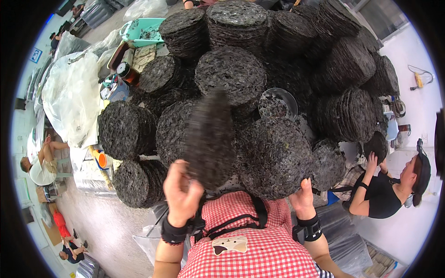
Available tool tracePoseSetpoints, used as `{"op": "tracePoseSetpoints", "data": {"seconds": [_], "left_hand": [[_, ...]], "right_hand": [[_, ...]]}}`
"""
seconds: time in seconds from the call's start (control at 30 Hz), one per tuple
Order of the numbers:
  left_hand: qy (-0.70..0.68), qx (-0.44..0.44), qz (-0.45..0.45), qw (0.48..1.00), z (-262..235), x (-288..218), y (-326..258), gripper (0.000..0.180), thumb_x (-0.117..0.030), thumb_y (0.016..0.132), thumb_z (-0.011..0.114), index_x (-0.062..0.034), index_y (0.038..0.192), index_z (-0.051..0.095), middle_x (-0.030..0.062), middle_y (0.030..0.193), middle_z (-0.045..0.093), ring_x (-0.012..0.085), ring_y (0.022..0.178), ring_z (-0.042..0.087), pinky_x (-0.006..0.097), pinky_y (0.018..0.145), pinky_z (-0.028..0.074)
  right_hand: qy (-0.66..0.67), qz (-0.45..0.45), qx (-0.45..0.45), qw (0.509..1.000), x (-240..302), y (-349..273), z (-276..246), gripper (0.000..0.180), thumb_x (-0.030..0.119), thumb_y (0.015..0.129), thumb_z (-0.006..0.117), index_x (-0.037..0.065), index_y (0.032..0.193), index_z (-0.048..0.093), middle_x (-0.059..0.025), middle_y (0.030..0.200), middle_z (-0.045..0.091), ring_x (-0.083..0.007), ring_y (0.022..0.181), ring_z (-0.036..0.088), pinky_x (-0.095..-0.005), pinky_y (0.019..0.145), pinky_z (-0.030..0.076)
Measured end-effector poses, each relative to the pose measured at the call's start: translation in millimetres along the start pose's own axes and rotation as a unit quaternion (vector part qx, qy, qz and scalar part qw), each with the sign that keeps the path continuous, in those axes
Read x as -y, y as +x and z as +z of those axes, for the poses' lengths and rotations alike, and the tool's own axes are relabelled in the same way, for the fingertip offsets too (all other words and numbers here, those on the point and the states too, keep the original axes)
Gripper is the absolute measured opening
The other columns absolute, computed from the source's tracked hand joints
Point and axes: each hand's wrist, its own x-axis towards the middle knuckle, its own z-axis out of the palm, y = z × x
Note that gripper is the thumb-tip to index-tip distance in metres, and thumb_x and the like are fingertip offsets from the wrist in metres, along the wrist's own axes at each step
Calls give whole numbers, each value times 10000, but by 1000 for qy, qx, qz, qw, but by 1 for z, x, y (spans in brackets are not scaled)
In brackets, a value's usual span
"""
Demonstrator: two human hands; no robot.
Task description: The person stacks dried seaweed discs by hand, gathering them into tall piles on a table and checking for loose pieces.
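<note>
My left hand [181,190] grips the lower edge of a dark round seaweed cake [211,139], tilted up and smeared by motion. My right hand [302,197] is at the lower right edge of another round dried seaweed cake [273,157], its thumb in front and its fingers hidden behind. Both hands wear black wrist straps. Behind them stand piles of the same round cakes, among them a tall stack [230,74] in the middle and a stack [127,129] on the left. Next to the right cake is a clear round bowl [280,103] with seaweed scraps.
At the back left are a turquoise basin [143,31] with scraps, a dark jar [127,72] and clear plastic sheeting [69,97]. An orange cup [104,160] stands at the left edge. A co-worker [389,187] handles a seaweed cake on the right. More stacks [345,116] fill the right side.
</note>
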Motion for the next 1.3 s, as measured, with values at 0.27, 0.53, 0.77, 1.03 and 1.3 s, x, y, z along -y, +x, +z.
{"op": "tracePoseSetpoints", "data": {"seconds": [0.27, 0.53, 0.77, 1.03, 1.3], "left_hand": [[200, 193, 250, 927, 104, -33, -3, 270, -54, 657, 681, -41, 894, 553, 161, 1186, 600, 304, 960, 620, 357, 786, 538], [235, 206, 276, 909, 128, -32, -13, 383, -94, 646, 727, -9, 984, 569, 160, 1152, 602, 285, 974, 611, 343, 802, 539], [229, 200, 257, 918, 123, -29, -11, 378, -97, 703, 722, -6, 1039, 574, 145, 1128, 620, 274, 956, 624, 342, 791, 540], [129, 1, 46, 991, 50, -41, 7, 253, -64, 895, 562, 4, 1137, 541, 92, 1013, 621, 161, 876, 591, 287, 756, 476], [-12, -150, -75, 986, -37, 16, 35, 188, -124, 967, 521, 27, 1078, 538, 10, 959, 558, 65, 856, 483, 207, 782, 395]], "right_hand": [[-70, -68, 0, 995, 17, -5, 24, 792, 357, 716, 801, 9, 1318, 421, -93, 1252, 554, -238, 1153, 545, -387, 992, 443], [7, -74, 4, 997, 13, -12, 13, 754, 192, 682, 846, 6, 1284, 431, -78, 1200, 568, -212, 1085, 574, -354, 954, 472], [-35, -42, -2, 998, 18, -9, 22, 690, 123, 722, 772, 27, 1303, 414, -82, 1200, 555, -220, 1096, 556, -358, 967, 455], [27, 3, -21, 999, 7, -8, 4, 662, 255, 775, 675, 48, 1346, 413, -100, 1262, 553, -284, 1159, 544, -445, 1004, 437], [87, 50, -9, 995, 5, -1, -13, 726, 235, 730, 703, 63, 1360, 385, -85, 1278, 522, -276, 1171, 522, -448, 1014, 428]]}}
